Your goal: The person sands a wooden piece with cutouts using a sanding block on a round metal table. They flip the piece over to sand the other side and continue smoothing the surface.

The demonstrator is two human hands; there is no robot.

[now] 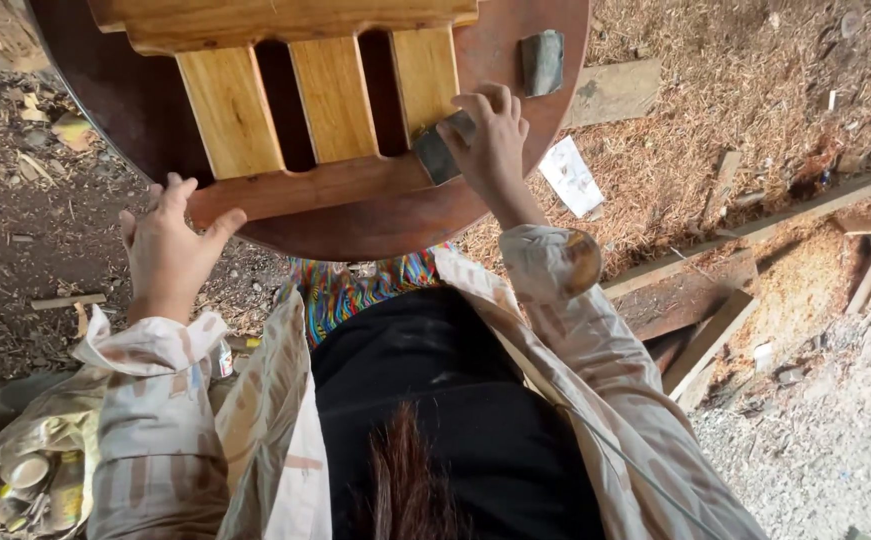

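A slatted wooden chair part [315, 110] of yellowish planks lies on a round dark-brown table [375, 225]. My right hand [490, 145] presses a folded grey piece of sandpaper [437, 152] against the lower right corner of the frame, where a slat meets the crossbar. My left hand [170, 245] rests with fingers spread on the left end of the lower crossbar, at the table's edge. A second grey sandpaper piece [542, 60] lies on the table to the upper right.
Sawdust and wood shavings [735, 80] cover the ground to the right. Loose planks [705, 300] and a white scrap of paper [570, 175] lie there. A bag with cans [25, 480] sits at the lower left.
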